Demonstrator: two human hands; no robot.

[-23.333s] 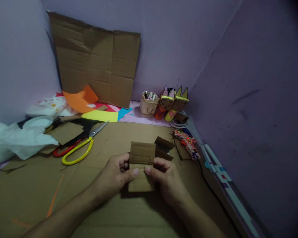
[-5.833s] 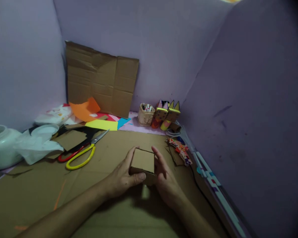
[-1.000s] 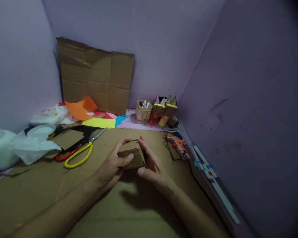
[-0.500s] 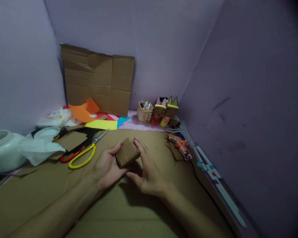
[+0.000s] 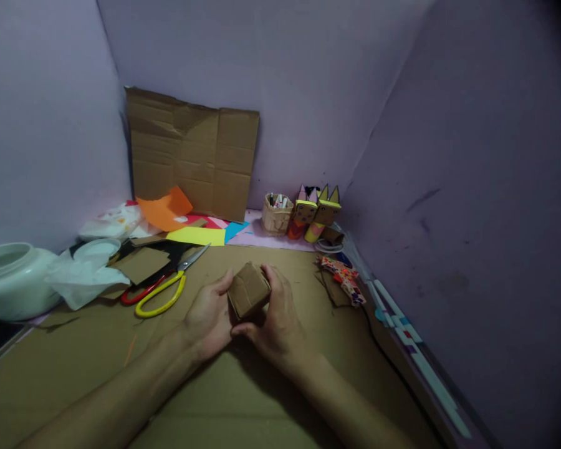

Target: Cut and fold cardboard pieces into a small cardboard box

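Observation:
A small brown cardboard box (image 5: 249, 290) is held up between my two hands, tilted, above the cardboard sheet (image 5: 206, 405) that covers the table. My left hand (image 5: 211, 318) cradles it from the left and below, thumb along its near left side. The fingers of my right hand (image 5: 280, 318) press against the box's right side, with the thumb at its lower edge. The underside of the box and some fingertips are hidden.
Yellow- and red-handled scissors (image 5: 161, 296) lie left, beside a white jar (image 5: 21, 280) and paper scraps. A patterned glue gun (image 5: 343, 277) with a black cord rests right. A pen holder (image 5: 277, 215) and cardboard figures (image 5: 315, 215) stand behind; a cardboard panel (image 5: 194, 156) leans on the wall.
My right hand has closed in on the box, its fingers now against the right side and its thumb nearer the lower edge. The whole view has shifted slightly.

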